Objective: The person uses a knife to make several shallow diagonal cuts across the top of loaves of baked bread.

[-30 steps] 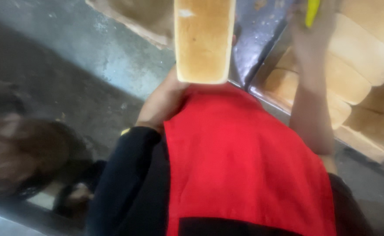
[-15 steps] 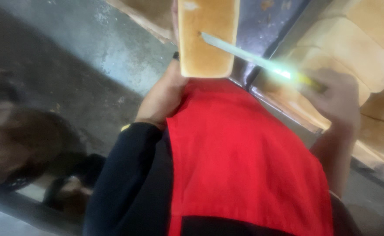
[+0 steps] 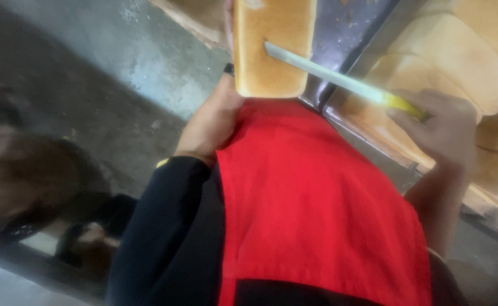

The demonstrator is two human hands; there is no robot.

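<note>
My left hand (image 3: 215,119) holds a long golden bread loaf (image 3: 271,48) from underneath, its end pointing toward me above my red apron (image 3: 317,209). In my right hand (image 3: 444,127) is a knife with a yellow handle (image 3: 405,105). Its long steel blade (image 3: 322,71) lies slantwise across the loaf, the tip resting on the crust near the loaf's middle.
A metal tray (image 3: 368,42) lies behind the loaf. To the right, several more pale loaves (image 3: 464,51) sit packed side by side. A grey concrete floor (image 3: 107,68) lies to the left, with a dark blurred shape (image 3: 22,181) at the lower left.
My right hand came down from high up and swung the knife across, so the blade now rests on the loaf. The loaf and left hand stayed nearly still.
</note>
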